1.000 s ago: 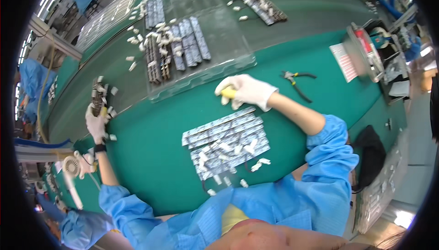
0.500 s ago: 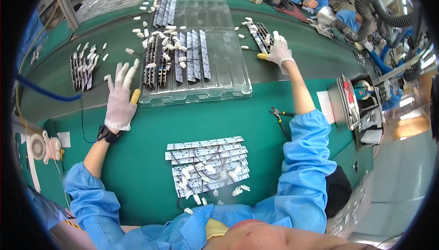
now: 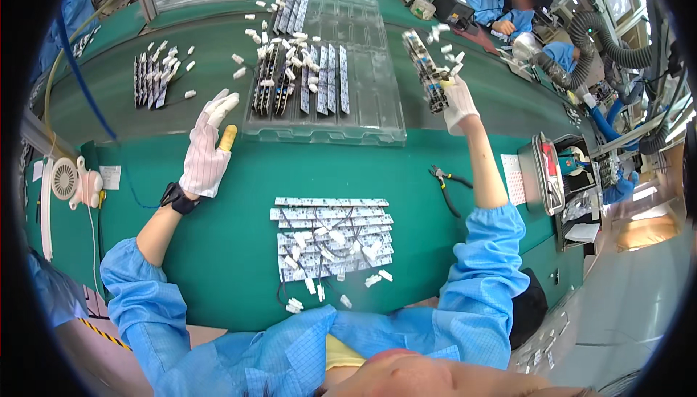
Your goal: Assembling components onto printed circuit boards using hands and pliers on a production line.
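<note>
Gripped in my gloved right hand is a bundle of narrow circuit board strips, stood on edge, with white plugs on wires dangling beside it. My gloved left hand is empty, its fingers stretched out by the left edge of a clear plastic tray. More strips with white plugs lie in that tray. A stack of strips lies flat in front of me, wires and plugs on top. Farther left stands a small bundle of strips with plugs.
Pliers with yellow-and-black handles lie near my right forearm. A metal box of tools stands at the right. A small fan is at the left edge. Across the bench sits a person in blue.
My right hand has closed on the strip bundle and lifted it off the bench. The left hand has shifted slightly right and nearer. My view has moved a little.
</note>
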A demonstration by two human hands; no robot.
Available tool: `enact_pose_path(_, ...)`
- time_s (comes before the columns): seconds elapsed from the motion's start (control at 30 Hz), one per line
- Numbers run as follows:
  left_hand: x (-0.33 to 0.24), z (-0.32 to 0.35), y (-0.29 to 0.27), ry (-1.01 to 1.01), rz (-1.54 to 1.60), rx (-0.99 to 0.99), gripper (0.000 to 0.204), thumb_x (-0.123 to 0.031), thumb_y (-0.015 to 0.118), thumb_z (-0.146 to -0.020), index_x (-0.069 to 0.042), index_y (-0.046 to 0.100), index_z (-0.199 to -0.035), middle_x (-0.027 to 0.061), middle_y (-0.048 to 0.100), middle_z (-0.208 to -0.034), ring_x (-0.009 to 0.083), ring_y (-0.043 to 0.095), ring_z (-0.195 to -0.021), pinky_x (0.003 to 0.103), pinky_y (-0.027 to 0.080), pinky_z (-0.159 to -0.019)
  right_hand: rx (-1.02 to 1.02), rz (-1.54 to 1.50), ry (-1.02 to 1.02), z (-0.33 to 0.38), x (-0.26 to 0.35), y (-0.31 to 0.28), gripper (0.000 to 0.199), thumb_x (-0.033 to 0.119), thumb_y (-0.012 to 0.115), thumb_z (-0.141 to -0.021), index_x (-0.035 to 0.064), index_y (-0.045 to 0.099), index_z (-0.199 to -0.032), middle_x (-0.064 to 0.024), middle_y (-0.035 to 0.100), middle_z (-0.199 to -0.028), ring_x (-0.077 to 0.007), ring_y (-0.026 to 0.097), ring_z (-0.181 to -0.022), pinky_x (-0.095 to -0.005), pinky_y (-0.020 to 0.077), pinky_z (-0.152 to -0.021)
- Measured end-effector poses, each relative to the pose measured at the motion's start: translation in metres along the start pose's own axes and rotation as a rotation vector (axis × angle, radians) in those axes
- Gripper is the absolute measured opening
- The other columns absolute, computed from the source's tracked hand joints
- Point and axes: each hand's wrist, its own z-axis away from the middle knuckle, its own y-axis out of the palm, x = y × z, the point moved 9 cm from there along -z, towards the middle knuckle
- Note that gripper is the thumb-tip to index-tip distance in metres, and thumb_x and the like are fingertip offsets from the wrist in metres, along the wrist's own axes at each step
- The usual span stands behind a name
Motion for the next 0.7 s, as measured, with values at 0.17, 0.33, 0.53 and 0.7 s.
enact_pose_path(0.17, -0.035, 0.008, -0.009, -0.067, 0.364, 0.049, 0.04, 0.003, 0.057, -0.081, 0.0, 0.056, -0.121, 0.0177, 0.058, -0.122, 0.0315, 0.056, -0.114, 0.035, 0.041, -0.099, 0.161, -0.343, -0.383, 0.09, 0.16, 0.019, 0.044, -0.006, 0.053, -0.077, 0.0034, 0.053, -0.12, -0.0176, 0.051, -0.13, -0.0308, 0.05, -0.121, -0.0406, 0.0336, -0.108)
enact_pose_path(0.33, -0.089, 0.013, 0.022, 0.112, 0.438, 0.313, 0.038, -0.018, 0.06, -0.086, -0.003, 0.057, -0.121, 0.0181, 0.057, -0.122, 0.0337, 0.052, -0.118, 0.042, 0.038, -0.102, 0.265, 0.091, -0.745, 0.141, 0.221, 0.078, 0.056, -0.001, 0.068, -0.06, 0.0088, 0.05, -0.112, -0.0129, 0.044, -0.134, -0.0382, 0.029, -0.135, -0.0528, 0.0203, -0.114)
enact_pose_path(0.53, -0.112, 0.049, 0.047, 0.272, 0.187, 0.455, 0.032, -0.033, 0.06, -0.087, -0.008, 0.059, -0.108, 0.0102, 0.06, -0.112, 0.0317, 0.048, -0.122, 0.047, 0.035, -0.104, 0.446, -0.063, -0.579, 0.122, 0.194, 0.054, 0.051, 0.012, 0.077, -0.065, 0.0194, 0.06, -0.113, -0.0066, 0.042, -0.137, -0.0341, 0.033, -0.133, -0.0461, 0.0328, -0.109)
enact_pose_path(0.7, -0.108, 0.051, 0.049, 0.275, 0.216, 0.452, 0.036, -0.039, 0.052, -0.092, -0.008, 0.059, -0.109, 0.0101, 0.059, -0.117, 0.0347, 0.046, -0.124, 0.049, 0.034, -0.103, 0.434, -0.03, -0.607, 0.128, 0.192, 0.064, 0.055, 0.018, 0.077, -0.065, 0.0219, 0.06, -0.117, -0.0076, 0.039, -0.14, -0.0347, 0.033, -0.132, -0.0477, 0.0316, -0.109)
